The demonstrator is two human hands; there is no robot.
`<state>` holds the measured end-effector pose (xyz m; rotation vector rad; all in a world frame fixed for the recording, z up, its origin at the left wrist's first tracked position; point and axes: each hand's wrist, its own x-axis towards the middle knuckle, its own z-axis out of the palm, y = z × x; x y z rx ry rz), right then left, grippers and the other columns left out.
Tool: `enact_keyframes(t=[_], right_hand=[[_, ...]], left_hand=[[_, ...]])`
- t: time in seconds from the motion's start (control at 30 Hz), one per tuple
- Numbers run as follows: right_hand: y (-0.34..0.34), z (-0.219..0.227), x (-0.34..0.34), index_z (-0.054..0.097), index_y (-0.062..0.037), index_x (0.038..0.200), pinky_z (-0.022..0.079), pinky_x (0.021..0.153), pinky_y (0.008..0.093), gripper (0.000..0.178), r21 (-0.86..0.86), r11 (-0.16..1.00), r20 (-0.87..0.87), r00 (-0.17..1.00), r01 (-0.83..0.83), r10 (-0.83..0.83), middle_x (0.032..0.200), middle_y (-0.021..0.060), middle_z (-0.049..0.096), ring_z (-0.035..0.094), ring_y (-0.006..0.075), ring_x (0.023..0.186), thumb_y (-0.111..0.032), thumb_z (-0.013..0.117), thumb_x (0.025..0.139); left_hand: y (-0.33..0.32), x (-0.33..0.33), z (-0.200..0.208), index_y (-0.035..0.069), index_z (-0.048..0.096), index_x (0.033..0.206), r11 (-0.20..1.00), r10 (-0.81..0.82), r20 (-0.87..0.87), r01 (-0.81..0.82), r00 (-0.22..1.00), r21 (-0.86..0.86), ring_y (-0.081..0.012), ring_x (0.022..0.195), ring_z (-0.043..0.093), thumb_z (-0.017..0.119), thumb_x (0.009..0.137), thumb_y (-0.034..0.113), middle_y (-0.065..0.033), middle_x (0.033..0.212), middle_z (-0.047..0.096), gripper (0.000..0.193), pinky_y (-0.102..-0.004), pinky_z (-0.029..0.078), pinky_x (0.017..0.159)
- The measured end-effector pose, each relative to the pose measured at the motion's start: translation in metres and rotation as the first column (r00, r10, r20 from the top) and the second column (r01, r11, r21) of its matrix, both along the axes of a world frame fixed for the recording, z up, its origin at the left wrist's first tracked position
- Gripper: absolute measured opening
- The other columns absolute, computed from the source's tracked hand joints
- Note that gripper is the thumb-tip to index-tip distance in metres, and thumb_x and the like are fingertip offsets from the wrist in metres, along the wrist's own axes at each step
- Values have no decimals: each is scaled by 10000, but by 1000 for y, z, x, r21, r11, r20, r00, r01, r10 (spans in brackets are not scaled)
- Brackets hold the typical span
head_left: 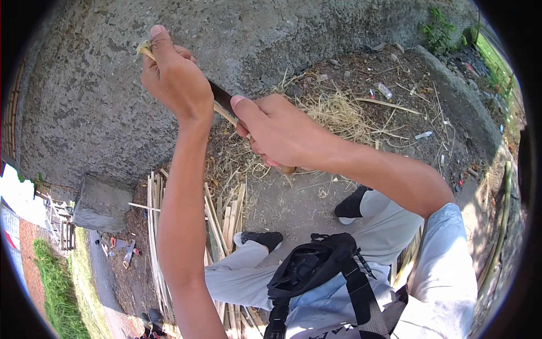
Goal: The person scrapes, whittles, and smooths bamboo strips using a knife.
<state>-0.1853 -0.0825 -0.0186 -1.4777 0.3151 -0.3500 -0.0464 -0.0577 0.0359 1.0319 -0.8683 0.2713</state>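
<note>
My left hand [176,79] is raised at the upper left, its fingers closed round a thin pale strip of bamboo or wood [224,114]. One frayed end of the strip sticks out beyond the thumb; the other runs down toward my right hand [285,133]. That hand is wrapped round a knife [221,96], its thumb lying along the dark blade. The blade lies close along the strip, its far part hidden behind my left hand. Most of the handle is covered by my fingers.
Curly pale shavings [341,116] are heaped on the ground ahead, by a rough grey concrete wall [101,96]. Long split strips [217,217] lie beside my left leg. A concrete block [104,203] stands left, a handsaw [129,253] beyond it. A black bag [307,268] hangs at my waist.
</note>
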Motion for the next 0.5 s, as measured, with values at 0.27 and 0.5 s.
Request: enact_keyframes(t=[0.27, 0.5], right_hand=[[-1, -3, 0, 515, 22, 831, 333, 354, 325, 484, -174, 984, -137, 990, 22, -46, 532, 44, 480, 462, 143, 408, -401, 316, 961], [2, 12, -17, 514, 14, 843, 334, 350, 338, 455, -67, 997, -201, 978, 50, -63, 541, 50, 484, 477, 153, 421, -381, 320, 958]], left_hand=[[0, -18, -2, 92, 360, 593, 997, -76, -36, 76, 996, -4, -98, 451, 356, 501, 943, 354, 8, 511, 360, 460, -256, 296, 437], [-7, -21, -3, 81, 350, 546, 998, -57, 65, 58, 996, -6, -118, 473, 373, 504, 938, 340, -3, 498, 351, 494, -270, 365, 491]])
